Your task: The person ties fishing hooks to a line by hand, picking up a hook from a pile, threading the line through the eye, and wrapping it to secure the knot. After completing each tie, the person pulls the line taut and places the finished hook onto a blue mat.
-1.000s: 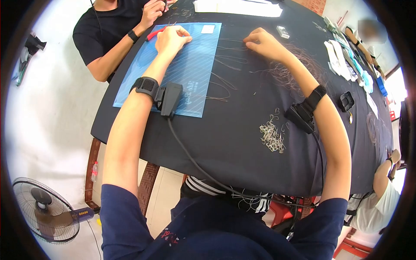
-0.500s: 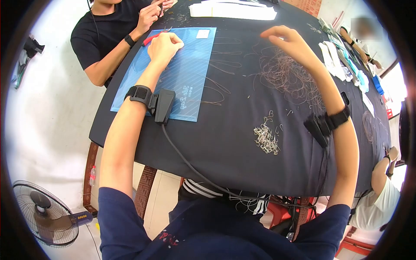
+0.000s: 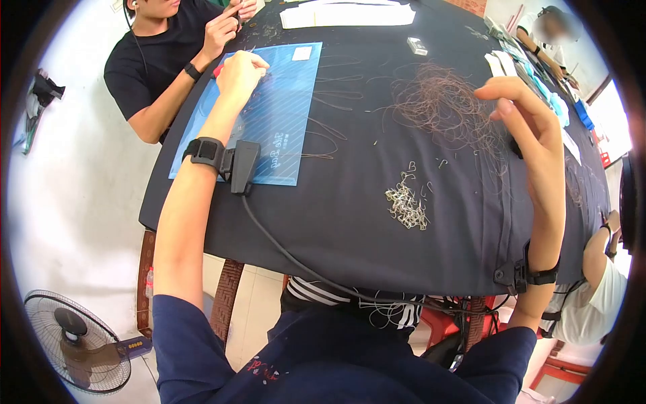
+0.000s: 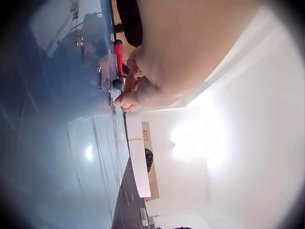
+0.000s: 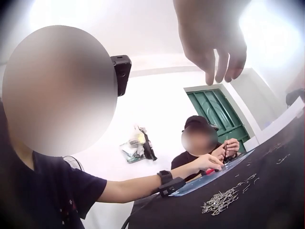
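Note:
My left hand [image 3: 239, 77] rests at the far part of a blue plastic file bag [image 3: 286, 161], its thumb and forefinger brought together. In the left wrist view those fingertips meet close to the bag's surface, among small metal pieces; I cannot tell what they pinch. Red-handled pliers [image 4: 118, 55] lie just beyond that hand. Several looped brown lines [image 3: 330, 131] stick out from the bag's right side. My right hand [image 3: 531, 114] hangs raised over the right of the table, fingers loosely bent around nothing. A tangle of brown line [image 3: 437, 97] lies to its left.
A pile of silvery fishhooks [image 3: 407, 205] sits nearer me on the black cloth [image 3: 356, 222]. Beyond are a small clear box [image 3: 417, 46] and a white paper stack [image 3: 346, 15]. Another person's hands [image 3: 225, 27] work at the far left. A cable [image 3: 289, 252] crosses the near edge.
My right hand has left the ends of the looped lines, passing over the tangle to the right and toward me. My left hand stays at the same part of the bag.

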